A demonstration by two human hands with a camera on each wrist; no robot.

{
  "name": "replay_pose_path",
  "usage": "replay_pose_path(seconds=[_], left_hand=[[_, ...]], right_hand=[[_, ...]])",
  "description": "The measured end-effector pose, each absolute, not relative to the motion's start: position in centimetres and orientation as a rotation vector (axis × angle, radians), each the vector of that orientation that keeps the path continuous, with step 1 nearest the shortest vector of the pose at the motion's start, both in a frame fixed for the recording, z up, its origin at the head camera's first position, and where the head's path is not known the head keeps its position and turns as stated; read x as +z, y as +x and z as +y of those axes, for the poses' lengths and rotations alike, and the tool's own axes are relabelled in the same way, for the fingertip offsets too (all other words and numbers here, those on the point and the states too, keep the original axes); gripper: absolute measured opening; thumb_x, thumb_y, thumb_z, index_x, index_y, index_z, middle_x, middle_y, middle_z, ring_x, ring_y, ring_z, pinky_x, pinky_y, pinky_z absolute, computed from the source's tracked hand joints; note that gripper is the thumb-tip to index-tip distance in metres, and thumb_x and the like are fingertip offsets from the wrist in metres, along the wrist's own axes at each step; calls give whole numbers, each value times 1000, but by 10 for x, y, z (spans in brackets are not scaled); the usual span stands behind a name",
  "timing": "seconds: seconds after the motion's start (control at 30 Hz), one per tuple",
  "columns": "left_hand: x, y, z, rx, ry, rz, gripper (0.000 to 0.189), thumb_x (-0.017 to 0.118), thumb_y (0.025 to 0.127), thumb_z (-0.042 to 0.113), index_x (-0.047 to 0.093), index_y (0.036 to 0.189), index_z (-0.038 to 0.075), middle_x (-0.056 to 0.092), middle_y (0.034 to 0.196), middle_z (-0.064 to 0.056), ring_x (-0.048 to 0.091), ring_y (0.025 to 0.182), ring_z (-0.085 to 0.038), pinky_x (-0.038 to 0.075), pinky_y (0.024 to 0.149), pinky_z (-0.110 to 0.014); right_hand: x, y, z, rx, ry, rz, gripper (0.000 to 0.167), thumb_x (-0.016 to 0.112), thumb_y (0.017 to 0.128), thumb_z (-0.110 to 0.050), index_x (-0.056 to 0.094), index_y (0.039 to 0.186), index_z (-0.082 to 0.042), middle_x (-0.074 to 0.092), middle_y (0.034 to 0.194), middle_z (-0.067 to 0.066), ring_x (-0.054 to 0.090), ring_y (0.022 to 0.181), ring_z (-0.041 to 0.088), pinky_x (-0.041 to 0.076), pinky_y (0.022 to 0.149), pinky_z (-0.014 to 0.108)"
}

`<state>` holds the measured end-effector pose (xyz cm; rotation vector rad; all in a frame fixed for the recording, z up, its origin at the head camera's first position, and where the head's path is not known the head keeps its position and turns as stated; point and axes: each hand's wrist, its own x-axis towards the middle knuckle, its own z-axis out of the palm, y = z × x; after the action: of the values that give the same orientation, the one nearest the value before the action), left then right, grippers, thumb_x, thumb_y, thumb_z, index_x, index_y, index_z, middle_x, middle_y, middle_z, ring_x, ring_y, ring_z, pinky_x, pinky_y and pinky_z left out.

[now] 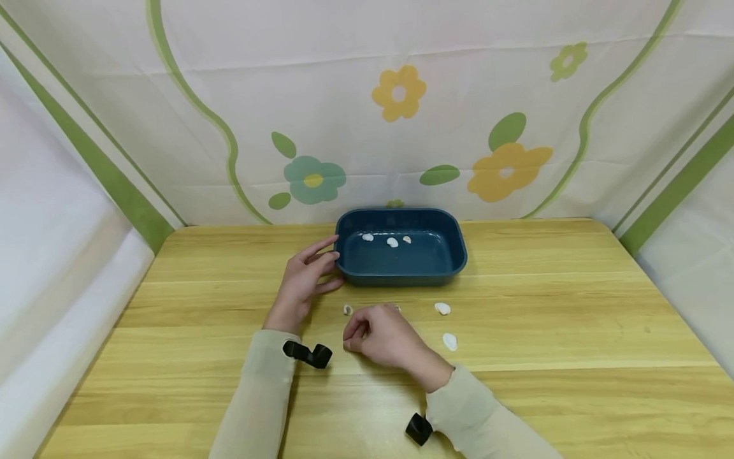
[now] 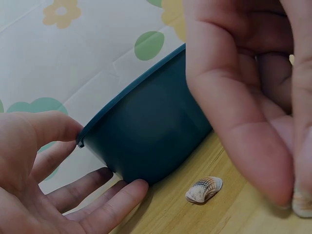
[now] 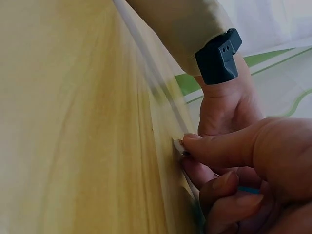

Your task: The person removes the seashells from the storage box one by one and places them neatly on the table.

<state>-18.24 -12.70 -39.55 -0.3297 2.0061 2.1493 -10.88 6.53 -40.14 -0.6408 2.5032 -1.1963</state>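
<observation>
A dark blue rectangular basin (image 1: 401,279) stands near the back edge of the table. My left hand (image 1: 302,280) touches its left end, thumb at the rim and fairly straight fingers against the outer wall and near its base. In front of the basin, my right hand (image 1: 385,336) pinches a small seashell (image 3: 179,145) between thumb and finger, low over the tabletop; in the head view the hand hides this shell. Just beyond that hand lies a ribbed, brown-patterned seashell (image 2: 204,189). Three shells rest inside the basin, among them a white shell (image 1: 392,242).
Two white shells, one nearer the basin (image 1: 442,308) and one closer to me (image 1: 450,342), lie right of my right hand. Another shell (image 1: 397,307) shows partly behind that hand. A flowered cloth (image 1: 355,127) hangs behind the wooden table (image 1: 573,306).
</observation>
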Motion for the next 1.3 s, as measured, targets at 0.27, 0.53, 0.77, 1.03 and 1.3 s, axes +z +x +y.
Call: replay_pose_path(seconds=[0.27, 0.53, 0.77, 1.03, 1.3], left_hand=[[-397, -182, -128, 2138, -316, 2018, 40, 69, 106, 24, 69, 145, 33, 66, 148, -10, 73, 108, -19, 67, 91, -43], [-396, -182, -128, 2139, -319, 2017, 40, 69, 106, 24, 69, 146, 32, 66, 148, -11, 73, 107, -19, 67, 94, -45], [-395, -182, -127, 2146, -330, 2014, 41, 69, 106, 24, 69, 146, 33, 66, 147, -10, 73, 106, -18, 68, 90, -42], [-394, -184, -126, 2143, -347, 2005, 40, 70, 105, 24, 70, 144, 34, 67, 146, -8, 73, 111, -21, 68, 90, -43], [-395, -183, -127, 2142, -342, 2003, 42, 69, 106, 23, 68, 147, 33, 65, 149, -11, 73, 109, -19, 67, 91, -42]], right_hand=[[-402, -110, 64, -1189, -638, 2536, 13, 84, 90, -8, 79, 82, -18, 71, 74, -11, 61, 67, 2, 51, 66, 22], [-402, -109, 65, -1199, -621, 2515, 12, 85, 91, -10, 80, 83, -18, 71, 74, -10, 61, 68, 3, 51, 66, 22], [-400, -113, 73, -1280, -617, 2441, 5, 84, 93, -15, 83, 89, -16, 75, 78, -9, 62, 66, 5, 50, 61, 21], [-388, -124, 92, -1425, -553, 2349, 6, 83, 96, -19, 84, 95, -13, 77, 84, -3, 59, 65, 11, 46, 56, 22], [-371, -133, 115, -1537, -449, 2362, 3, 83, 95, -14, 84, 98, -13, 78, 89, 2, 62, 69, 21, 49, 59, 23]])
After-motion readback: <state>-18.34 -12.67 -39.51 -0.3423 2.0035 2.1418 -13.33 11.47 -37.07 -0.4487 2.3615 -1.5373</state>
